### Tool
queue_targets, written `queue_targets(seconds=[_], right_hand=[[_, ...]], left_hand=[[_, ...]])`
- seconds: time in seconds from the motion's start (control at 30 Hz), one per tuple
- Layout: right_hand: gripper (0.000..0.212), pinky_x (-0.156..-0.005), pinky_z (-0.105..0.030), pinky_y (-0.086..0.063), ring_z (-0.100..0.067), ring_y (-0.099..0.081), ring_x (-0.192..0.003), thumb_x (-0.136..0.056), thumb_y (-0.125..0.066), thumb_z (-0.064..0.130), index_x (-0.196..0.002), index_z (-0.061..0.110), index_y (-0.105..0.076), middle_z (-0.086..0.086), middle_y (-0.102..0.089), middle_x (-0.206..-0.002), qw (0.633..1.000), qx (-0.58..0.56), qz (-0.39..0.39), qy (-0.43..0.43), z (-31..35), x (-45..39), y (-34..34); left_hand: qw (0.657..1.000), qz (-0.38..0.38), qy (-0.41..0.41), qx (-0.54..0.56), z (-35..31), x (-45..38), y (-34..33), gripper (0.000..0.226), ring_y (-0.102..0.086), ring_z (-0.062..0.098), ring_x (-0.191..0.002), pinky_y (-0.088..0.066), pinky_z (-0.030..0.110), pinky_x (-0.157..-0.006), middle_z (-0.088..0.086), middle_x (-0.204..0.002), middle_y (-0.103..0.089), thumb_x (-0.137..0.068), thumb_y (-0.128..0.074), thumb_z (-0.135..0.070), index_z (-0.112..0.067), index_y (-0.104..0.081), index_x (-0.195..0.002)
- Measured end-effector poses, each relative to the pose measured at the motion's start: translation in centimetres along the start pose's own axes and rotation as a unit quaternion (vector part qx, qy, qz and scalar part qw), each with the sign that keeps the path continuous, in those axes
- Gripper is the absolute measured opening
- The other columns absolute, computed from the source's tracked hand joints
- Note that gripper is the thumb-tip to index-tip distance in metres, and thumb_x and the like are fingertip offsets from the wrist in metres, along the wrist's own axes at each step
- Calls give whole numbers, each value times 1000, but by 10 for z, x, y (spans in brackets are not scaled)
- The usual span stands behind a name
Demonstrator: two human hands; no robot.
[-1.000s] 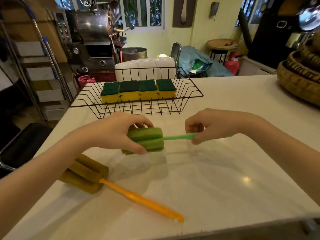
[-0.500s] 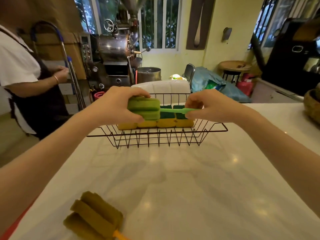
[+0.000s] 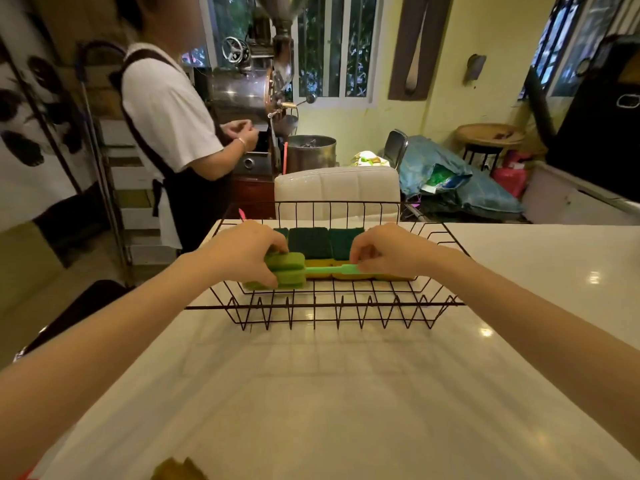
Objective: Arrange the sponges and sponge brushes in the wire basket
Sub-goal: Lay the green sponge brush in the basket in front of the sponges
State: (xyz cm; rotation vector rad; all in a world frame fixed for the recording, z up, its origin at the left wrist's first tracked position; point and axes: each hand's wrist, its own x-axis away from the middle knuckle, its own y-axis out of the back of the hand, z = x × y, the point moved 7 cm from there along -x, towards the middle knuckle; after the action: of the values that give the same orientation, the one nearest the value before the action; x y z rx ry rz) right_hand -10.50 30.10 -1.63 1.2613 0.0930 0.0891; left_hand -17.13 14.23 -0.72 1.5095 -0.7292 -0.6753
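Observation:
A black wire basket (image 3: 325,306) stands on the white counter. Inside it a row of yellow sponges with dark green tops (image 3: 310,242) lies along the back. A green sponge brush (image 3: 287,270) lies sideways inside the basket, in front of that row. My left hand (image 3: 247,251) grips its foam head, and my right hand (image 3: 388,249) pinches its thin green handle. At the bottom edge of the view only the tip of an olive-brown sponge brush (image 3: 178,470) shows on the counter.
The white counter (image 3: 346,393) stretches toward me from the basket. A person in a white shirt and dark apron (image 3: 173,133) stands beyond the counter's far left corner. A white padded chair back (image 3: 337,188) rises just behind the basket.
Both hands carried the green sponge brush from the counter up and forward, then down inside the basket. The view tilted up, so the olive-brown brush has slid almost out of frame.

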Motion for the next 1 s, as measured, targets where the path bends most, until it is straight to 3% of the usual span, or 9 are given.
queue_targets(seconds=[0.2,0.53,0.7,0.87,1.0], right_hand=[[19,-56,-16,-32,-13,-49,-76,-85,-56,15,-105,14,-58,2,-53,-85,997,53,49,-27,1,-16,-27],[15,-67,-27,-37,-16,-49,-78,-85,-55,14,-100,14,-61,3,-53,-86,994,94,62,-14,20,-13,-36],[18,-67,-28,-38,-19,-50,-80,-87,-52,13,-104,13,-58,-3,-58,-93,991,106,75,-25,20,-11,-37],[23,-80,-34,-47,-22,-55,-91,-87,-50,9,-109,13,-56,-8,-62,-107,994,65,80,-41,23,-8,-31],[21,-86,-37,-49,-22,-57,-94,-90,-48,16,-109,14,-55,-8,-63,-107,998,19,52,-24,35,-2,-17]], left_hand=[[997,49,6,-64,5,-10,-21,48,-47,17,-89,-44,30,-74,1,-100,-53,-67,-71,-41,-20,-59,-109],[990,42,10,-133,7,-9,-22,50,-44,15,-83,-40,29,-63,-4,-90,-44,-64,-73,-36,-23,-53,-108],[993,39,16,-108,9,-9,-25,55,-42,15,-85,-40,29,-68,-3,-93,-43,-64,-74,-35,-21,-52,-113],[999,42,23,-16,12,-3,-18,49,-47,16,-88,-41,29,-72,0,-96,-52,-71,-66,-42,-19,-54,-113],[998,46,13,39,9,6,-7,39,-51,20,-103,-42,30,-84,6,-118,-57,-84,-53,-36,-22,-51,-119]])
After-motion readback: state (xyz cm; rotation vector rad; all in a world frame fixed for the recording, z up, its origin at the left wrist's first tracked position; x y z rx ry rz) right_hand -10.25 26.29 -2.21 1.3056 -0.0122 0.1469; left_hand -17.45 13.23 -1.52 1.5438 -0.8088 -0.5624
